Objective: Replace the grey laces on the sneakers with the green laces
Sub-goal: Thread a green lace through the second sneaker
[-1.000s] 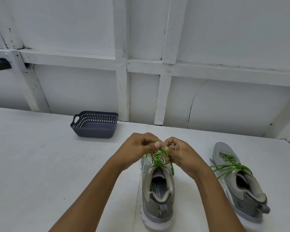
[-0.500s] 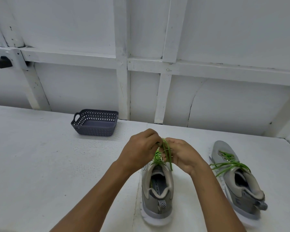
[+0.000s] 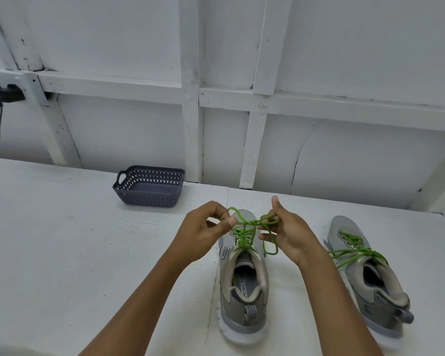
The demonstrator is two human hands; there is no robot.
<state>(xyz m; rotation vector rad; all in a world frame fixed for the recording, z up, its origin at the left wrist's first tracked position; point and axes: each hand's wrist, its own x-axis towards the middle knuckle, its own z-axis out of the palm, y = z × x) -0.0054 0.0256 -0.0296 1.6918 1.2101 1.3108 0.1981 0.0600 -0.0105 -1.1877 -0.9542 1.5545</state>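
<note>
Two grey sneakers stand on the white table, heels toward me. The near sneaker point(image 3: 243, 283) in the middle is threaded with a green lace point(image 3: 244, 235), and a knot sits above its tongue. My left hand point(image 3: 203, 235) pinches a loop of that lace on the left side. My right hand point(image 3: 290, 232) pinches the loop on the right side, its index finger raised. The two loops are stretched apart between my hands. The second sneaker point(image 3: 370, 278) at the right carries a tied green lace point(image 3: 357, 253).
A dark grey perforated basket point(image 3: 149, 186) stands at the back of the table point(image 3: 62, 253), left of the sneakers, near the white panelled wall. A black plug with a cable point(image 3: 0, 96) hangs on the wall at the far left.
My hands were bunched together over the near sneaker's tongue; now they have drawn apart sideways, each with a loop, and the green lace is stretched between them.
</note>
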